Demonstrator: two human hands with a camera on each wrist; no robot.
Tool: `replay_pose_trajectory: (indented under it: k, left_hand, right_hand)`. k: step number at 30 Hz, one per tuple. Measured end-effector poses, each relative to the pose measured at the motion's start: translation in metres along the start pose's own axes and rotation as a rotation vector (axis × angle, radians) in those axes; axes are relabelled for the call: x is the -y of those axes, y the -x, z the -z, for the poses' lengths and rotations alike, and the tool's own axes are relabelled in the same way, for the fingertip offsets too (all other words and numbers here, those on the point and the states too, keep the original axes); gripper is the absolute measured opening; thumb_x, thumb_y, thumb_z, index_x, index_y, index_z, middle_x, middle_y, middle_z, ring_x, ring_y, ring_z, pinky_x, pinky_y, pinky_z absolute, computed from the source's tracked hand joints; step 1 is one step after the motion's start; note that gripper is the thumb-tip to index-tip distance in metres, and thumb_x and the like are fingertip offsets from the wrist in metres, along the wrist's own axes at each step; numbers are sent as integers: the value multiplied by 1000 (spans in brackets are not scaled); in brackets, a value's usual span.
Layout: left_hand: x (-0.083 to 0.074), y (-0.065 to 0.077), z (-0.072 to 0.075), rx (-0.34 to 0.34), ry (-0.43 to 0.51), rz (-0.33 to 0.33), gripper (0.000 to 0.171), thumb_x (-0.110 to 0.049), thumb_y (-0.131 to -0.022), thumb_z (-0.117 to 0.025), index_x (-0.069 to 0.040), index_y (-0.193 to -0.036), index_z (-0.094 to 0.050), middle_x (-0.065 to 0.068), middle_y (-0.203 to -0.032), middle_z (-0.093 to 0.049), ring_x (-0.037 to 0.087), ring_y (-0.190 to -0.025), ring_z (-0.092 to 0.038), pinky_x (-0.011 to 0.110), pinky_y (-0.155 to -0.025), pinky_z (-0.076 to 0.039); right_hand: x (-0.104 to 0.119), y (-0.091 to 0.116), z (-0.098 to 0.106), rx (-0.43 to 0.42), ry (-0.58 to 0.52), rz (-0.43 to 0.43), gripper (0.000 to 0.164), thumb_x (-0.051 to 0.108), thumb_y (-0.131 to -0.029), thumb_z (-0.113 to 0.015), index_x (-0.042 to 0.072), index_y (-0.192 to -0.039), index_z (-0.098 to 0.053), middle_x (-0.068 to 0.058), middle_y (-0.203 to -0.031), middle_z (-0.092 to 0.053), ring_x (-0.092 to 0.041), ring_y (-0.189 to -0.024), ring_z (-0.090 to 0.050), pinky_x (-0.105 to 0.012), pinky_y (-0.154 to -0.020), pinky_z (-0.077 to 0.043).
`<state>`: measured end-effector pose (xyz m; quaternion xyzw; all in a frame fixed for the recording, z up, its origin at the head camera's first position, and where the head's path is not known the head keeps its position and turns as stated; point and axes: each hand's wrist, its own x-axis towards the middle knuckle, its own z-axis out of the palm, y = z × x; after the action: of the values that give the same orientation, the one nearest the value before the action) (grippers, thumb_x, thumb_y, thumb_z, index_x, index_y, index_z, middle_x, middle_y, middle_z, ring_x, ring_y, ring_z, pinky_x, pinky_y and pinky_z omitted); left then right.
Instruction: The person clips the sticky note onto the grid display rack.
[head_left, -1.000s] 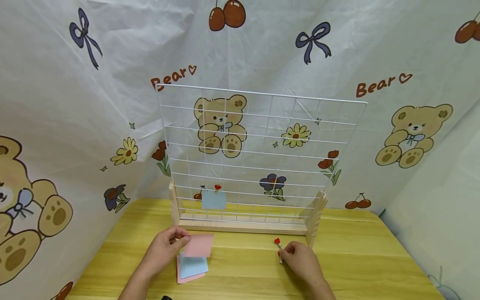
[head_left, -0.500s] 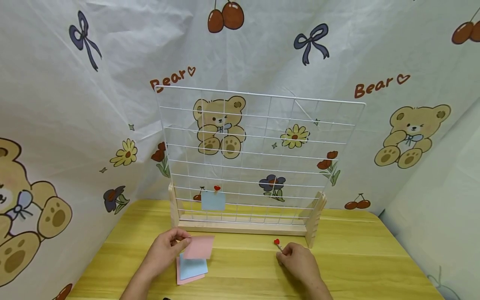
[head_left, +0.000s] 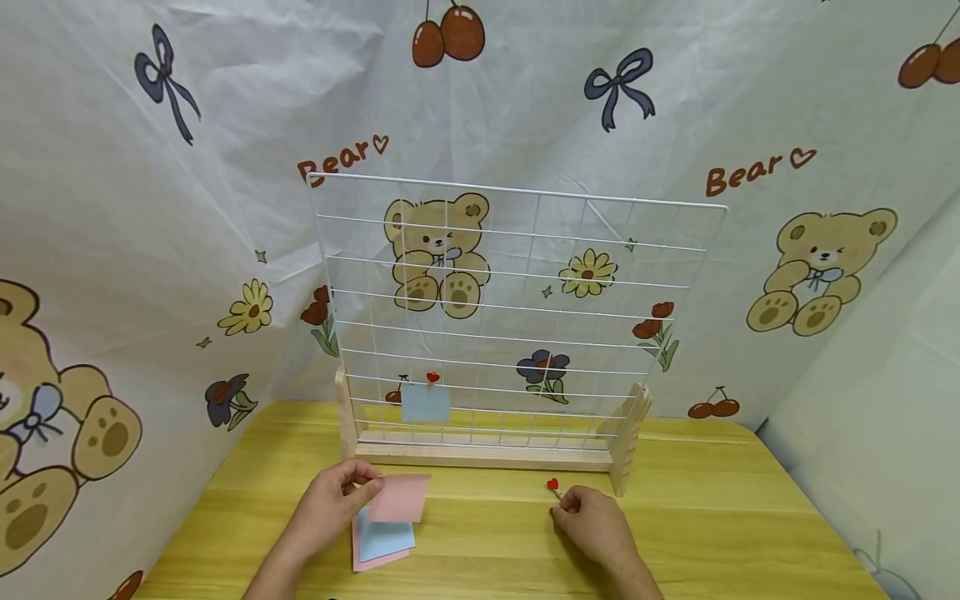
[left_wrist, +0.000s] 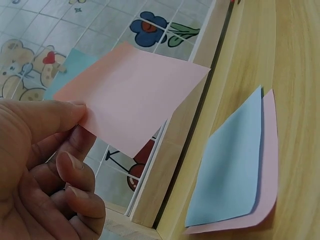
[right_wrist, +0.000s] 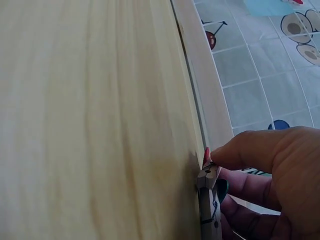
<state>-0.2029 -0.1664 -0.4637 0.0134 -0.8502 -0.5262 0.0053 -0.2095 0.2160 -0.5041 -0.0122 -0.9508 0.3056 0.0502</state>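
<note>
My left hand (head_left: 330, 504) pinches a pink paper note (head_left: 401, 497) by its left edge, between thumb and forefinger. In the left wrist view the pink note (left_wrist: 135, 97) hangs tilted in the air. Below it on the table, a light blue note (head_left: 386, 537) lies over another pink note (head_left: 381, 562). My right hand (head_left: 597, 525) is at the table, its thumb and fingers pinching a small wooden clothespin (right_wrist: 207, 180) with a red heart, partly hidden by the fingers. A second red heart (head_left: 552, 483) shows just beyond the fingertips.
Behind the hands stands a white wire grid (head_left: 510, 312) in a wooden base (head_left: 480, 457). A light blue note (head_left: 425, 403) hangs on its lower left under a red-heart clothespin (head_left: 432, 378). A bear-print cloth (head_left: 262, 100) covers the wall behind.
My right fingers have shifted slightly left and come over the nearer clothespin, covering most of it. My left hand and its pink note have hardly moved.
</note>
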Motion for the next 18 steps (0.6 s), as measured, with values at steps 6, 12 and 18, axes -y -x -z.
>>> replay_pose_trajectory:
  k: [6,12,18]
  left_hand:
    - [-1,0,-1,-8,-8,-1,7,-19,-95,-74,-14,-99,-71,0,-91,-67,13,-77,-53,23,-65,-43]
    - [-2,1,0,-2,-9,0,7,-19,-95,-73,-13,-99,-71,0,-90,-67,13,-77,-53,24,-66,-43]
    - [-2,2,0,-3,-19,1,8,-20,-95,-73,-14,-99,-71,0,-90,-67,13,-77,-53,24,-66,-43]
  right_hand:
    - [2,-2,1,-8,-44,-21,13,17,-86,-78,17,-78,-67,6,-72,-63,-12,-65,-50,-27,-60,-40]
    - [5,-2,3,-43,-63,11,14,16,-86,-78,18,-78,-67,8,-71,-63,-9,-65,-50,-25,-62,-41]
    - [5,-3,2,-77,-80,59,7,12,-89,-75,13,-95,-72,8,-74,-66,-5,-66,-55,-24,-62,-44]
